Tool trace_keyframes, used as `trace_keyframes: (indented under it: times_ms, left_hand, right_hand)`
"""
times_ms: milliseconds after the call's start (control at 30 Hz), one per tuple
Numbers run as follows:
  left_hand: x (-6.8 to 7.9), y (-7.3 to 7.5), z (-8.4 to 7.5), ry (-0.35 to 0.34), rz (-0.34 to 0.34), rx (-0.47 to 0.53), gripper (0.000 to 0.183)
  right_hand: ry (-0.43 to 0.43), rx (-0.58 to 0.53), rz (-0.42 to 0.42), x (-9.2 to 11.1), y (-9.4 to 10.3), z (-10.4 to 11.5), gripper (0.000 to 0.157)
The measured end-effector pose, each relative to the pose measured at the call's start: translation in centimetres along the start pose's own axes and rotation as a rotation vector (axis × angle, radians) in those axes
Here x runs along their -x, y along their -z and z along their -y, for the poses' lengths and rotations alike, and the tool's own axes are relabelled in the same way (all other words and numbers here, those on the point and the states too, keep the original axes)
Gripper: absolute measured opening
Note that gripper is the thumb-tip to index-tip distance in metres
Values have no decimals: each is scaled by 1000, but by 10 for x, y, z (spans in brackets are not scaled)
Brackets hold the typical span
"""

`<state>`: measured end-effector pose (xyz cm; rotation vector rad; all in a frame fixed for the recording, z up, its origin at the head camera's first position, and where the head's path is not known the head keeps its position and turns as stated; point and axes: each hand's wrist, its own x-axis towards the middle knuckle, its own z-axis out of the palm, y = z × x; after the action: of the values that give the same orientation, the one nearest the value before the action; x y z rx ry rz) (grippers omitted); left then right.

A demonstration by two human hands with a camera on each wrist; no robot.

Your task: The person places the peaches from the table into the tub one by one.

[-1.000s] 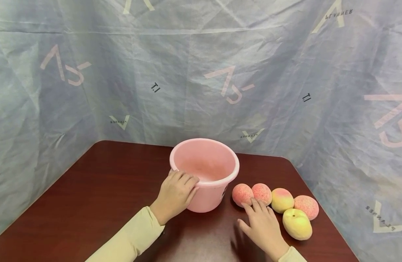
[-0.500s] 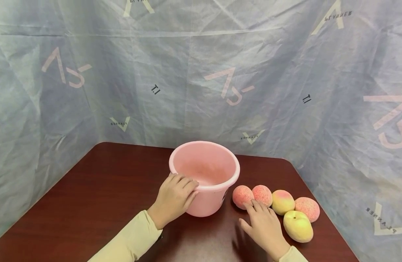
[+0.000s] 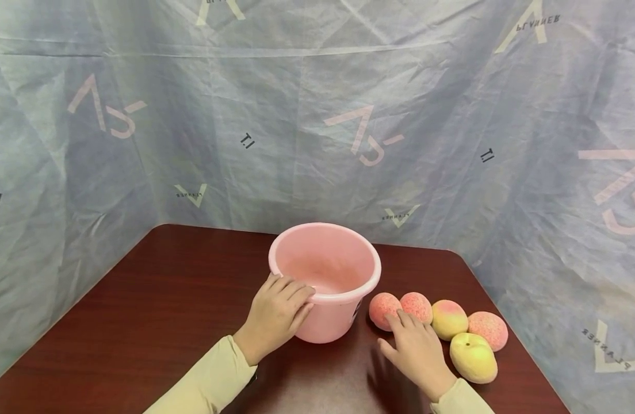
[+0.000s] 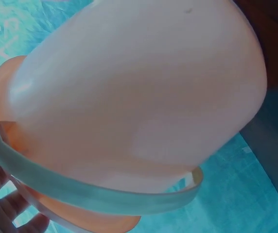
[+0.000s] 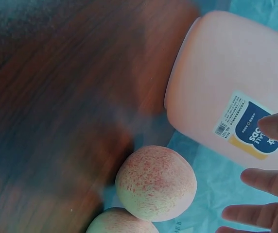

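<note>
A pink plastic bucket stands on the table, its mouth turned up. My left hand grips the near left part of its rim, fingers over the edge and thumb outside. A band-like handle hangs along the bucket in the left wrist view. To the right lie several peaches: a speckled pink one, another pink one, a yellow-pink one, a larger pink one and a yellow one. My right hand hovers in front of them, fingers spread, holding nothing.
The dark red-brown table has its right edge close beyond the peaches. Grey printed cloth hangs behind and on both sides. A label is on the bucket's right side.
The head view has shifted slightly. Bucket and left hand appear slightly lower in it than a second ago. The right hand stays by the peaches, almost still.
</note>
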<state>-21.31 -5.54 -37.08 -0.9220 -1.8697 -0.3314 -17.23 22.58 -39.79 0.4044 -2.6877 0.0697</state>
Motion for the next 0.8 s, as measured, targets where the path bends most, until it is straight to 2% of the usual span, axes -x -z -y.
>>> trace_keyframes:
  times_ms: [267,467,800]
  left_hand:
    - [3,-6,1,0,-57,15,32]
    - [7,-11,1,3,-106,-8,35]
    - [10,-16,1,17,-126,17,35]
  right_hand:
    - [-6,-6,-2,-6,-3,-3,43]
    - [0,-4,-5,-7,-8,-6,43]
    - [-25,-20,25,-11,-9,-8,46]
